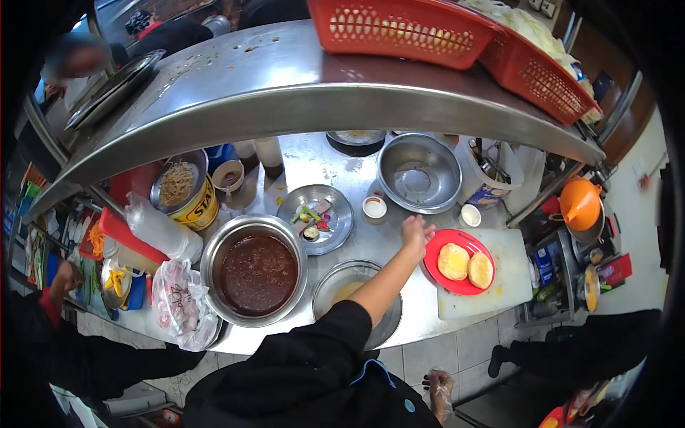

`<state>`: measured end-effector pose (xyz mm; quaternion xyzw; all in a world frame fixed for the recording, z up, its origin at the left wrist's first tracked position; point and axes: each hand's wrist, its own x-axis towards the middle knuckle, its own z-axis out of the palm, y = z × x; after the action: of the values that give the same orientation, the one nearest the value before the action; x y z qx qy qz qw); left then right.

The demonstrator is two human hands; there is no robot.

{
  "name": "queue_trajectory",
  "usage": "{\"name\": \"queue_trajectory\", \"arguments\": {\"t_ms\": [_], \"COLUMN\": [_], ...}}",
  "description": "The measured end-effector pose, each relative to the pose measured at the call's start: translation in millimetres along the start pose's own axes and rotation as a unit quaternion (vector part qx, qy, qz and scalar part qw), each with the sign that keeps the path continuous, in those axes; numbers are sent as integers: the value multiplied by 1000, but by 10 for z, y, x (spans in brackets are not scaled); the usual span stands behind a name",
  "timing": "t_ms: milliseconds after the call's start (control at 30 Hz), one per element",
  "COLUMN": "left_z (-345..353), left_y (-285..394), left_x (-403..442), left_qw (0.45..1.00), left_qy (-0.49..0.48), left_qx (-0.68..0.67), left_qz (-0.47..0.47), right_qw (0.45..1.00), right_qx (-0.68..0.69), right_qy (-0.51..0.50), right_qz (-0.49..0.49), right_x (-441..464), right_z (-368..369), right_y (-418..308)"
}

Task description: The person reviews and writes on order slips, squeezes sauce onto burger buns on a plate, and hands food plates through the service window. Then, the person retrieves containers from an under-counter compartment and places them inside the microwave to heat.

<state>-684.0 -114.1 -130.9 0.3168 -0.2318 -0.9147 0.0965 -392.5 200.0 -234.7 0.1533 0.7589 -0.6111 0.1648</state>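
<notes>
My left hand (417, 236) is stretched over the steel table, bare, with its fingers apart and nothing visible in them. It hovers beside the left rim of a red plate (434, 274) and just below a steel mixing bowl (419, 175). Two bun halves (453, 262) lie on the plate, which rests partly on a white cutting board (485, 303). Close to that hand are a small white cup (469, 215) and a white tub (374, 207). Down at my side, my right hand (439, 394) wears a clear plastic glove; its fingers are loosely bent and apart, apparently holding nothing.
A pot of dark red sauce (258, 274) stands left of a steel pan (392, 321) beneath my forearm. A steel plate (335, 227) holds chopped vegetables. Red baskets (407, 36) sit on the overhead shelf (285, 107). Other people stand at left and right.
</notes>
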Motion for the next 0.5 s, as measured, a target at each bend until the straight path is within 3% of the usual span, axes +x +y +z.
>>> {"name": "queue_trajectory", "arguments": {"t_ms": [67, 133, 167, 200, 233, 267, 300, 367, 400, 467, 500], "left_z": [24, -10, -27, -167, -195, -285, -349, -489, -593, -777, -819], "left_y": [-126, -372, -513, -826, -836, -898, -907, -827, -833, -859, -808], "left_x": [-488, -995, -1252, -1366, -1709, -1961, -2187, -2510, -2594, -2780, -2856], "left_qw": [998, 973, 941, 890, 810, 704, 575, 298, 289, 62, 42], "left_qy": [-53, -192, -257, -388, -488, -594, -683, -800, -807, -788, -798], "left_qx": [29, 123, 209, 221, 309, 388, 450, 520, 514, 607, 595], "left_qz": [-18, -45, -70, -89, -101, -46, 14, 38, 34, -79, -81], "right_qw": [999, 999, 999, 999, 1000, 999, 999, 998, 996, 995, 993], "right_qx": [-6, -15, 6, 28, 1, 4, 5, -53, -81, -87, -83], "right_qy": [34, 28, 33, 34, 28, 39, 34, 25, 26, 54, 76], "right_qz": [20, -15, -1, 4, -11, -5, -9, -7, 0, 11, 20], "right_x": [-41, -132, -235, -255, -287, -378, -452, -629, -754, -1045, -1202], "right_z": [29, 49, 117, 206, 239, 318, 429, 541, 570, 634, 674], "right_y": [123, 257, 218, 170, 240, 205, 103, 60, 121, 315, 444]}}
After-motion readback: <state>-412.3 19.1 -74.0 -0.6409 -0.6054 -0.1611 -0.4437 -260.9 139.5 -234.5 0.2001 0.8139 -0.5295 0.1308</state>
